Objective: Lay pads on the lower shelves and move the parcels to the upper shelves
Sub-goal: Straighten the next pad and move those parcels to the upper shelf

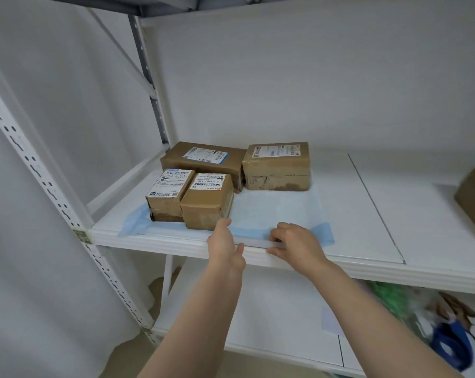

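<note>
While the blue pad [274, 211] is lying flat on the shelf [367, 203] with four parcels [277, 167] sitting on its left and rear parts, the right hand [293, 241] is pinching its front hem with curled fingers. The left hand [224, 246] is reaching, fingers straight and holding nothing, just beside the nearest parcel [207, 203]. Keeping the hem pinned while lifting that parcel, rather than dragging it, is probably what is needed to keep the pad unwrinkled.
</note>
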